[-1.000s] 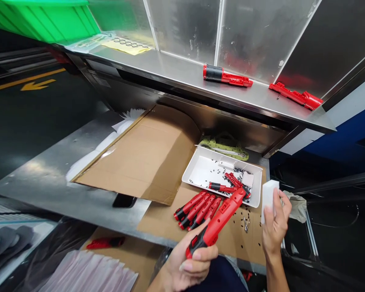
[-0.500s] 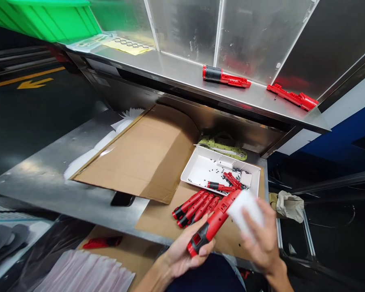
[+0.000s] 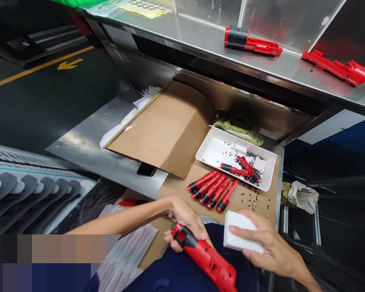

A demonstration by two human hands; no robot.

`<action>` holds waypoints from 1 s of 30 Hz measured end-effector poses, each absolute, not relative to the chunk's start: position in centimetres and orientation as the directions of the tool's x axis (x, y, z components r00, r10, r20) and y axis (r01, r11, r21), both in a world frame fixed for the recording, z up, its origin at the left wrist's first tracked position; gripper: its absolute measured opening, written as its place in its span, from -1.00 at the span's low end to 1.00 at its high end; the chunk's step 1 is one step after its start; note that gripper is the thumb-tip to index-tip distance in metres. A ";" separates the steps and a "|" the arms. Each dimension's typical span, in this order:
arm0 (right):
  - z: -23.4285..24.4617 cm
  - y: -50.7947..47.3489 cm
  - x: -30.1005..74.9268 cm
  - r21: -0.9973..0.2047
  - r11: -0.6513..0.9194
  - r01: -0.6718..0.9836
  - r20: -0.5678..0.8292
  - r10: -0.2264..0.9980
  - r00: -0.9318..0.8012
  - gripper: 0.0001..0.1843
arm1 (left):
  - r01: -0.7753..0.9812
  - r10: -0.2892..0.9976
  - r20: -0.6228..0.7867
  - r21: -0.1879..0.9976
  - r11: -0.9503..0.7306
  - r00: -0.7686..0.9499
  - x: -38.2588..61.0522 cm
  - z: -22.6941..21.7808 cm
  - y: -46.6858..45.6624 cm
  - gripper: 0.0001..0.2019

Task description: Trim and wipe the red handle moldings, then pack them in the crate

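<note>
My left hand (image 3: 184, 223) is closed around the black grip end of a red-and-black plastic tool body (image 3: 205, 257), which lies low against my dark blue lap. My right hand (image 3: 270, 247) holds a white melamine sponge block (image 3: 240, 232) a little to the right of the tool, not touching it. Beyond them, several similar red-and-black tool bodies (image 3: 213, 190) lie side by side on a cardboard sheet (image 3: 182, 188). Both hands are apart from that row.
A white tray (image 3: 213, 152) holds black small parts and two red pieces. Black bits and a small metal clip (image 3: 254, 204) lie on the cardboard. Red housing parts (image 3: 253, 42) stand on a steel shelf (image 3: 182, 44) above; a cardboard flap (image 3: 161, 129) leans left.
The tool has swung round and dropped toward my lap, its black end now up. The sponge block has come away from the tool and sits lower. The head view has shifted.
</note>
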State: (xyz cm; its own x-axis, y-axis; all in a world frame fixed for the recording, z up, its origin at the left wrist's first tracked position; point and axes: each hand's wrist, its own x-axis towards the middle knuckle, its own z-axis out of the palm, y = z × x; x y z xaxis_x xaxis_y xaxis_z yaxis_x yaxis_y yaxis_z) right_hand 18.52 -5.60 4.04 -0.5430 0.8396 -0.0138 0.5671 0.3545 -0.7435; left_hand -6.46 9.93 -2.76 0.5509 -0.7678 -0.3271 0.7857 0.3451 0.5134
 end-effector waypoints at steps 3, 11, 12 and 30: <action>4.1 -5.4 17.9 -0.725 0.394 0.564 -0.038 0.795 -0.605 -0.42 | 0.818 -0.776 -0.368 0.485 0.310 0.512 -5.7 -2.1 10.1 -0.52; 4.0 -6.9 19.4 -0.633 0.442 0.635 -0.108 0.762 -0.639 -0.31 | 0.788 -0.795 -0.310 0.533 0.310 0.522 -4.9 -1.6 10.2 -0.52; 3.9 -6.6 19.2 -0.630 0.453 0.631 -0.093 0.763 -0.640 -0.33 | 0.788 -0.795 -0.312 0.535 0.305 0.520 -4.7 -1.7 10.1 -0.53; 3.3 -7.0 20.0 -0.622 0.443 0.646 -0.156 0.738 -0.656 -0.31 | 0.771 -0.829 -0.244 0.559 0.304 0.504 -4.5 -3.7 10.4 -0.45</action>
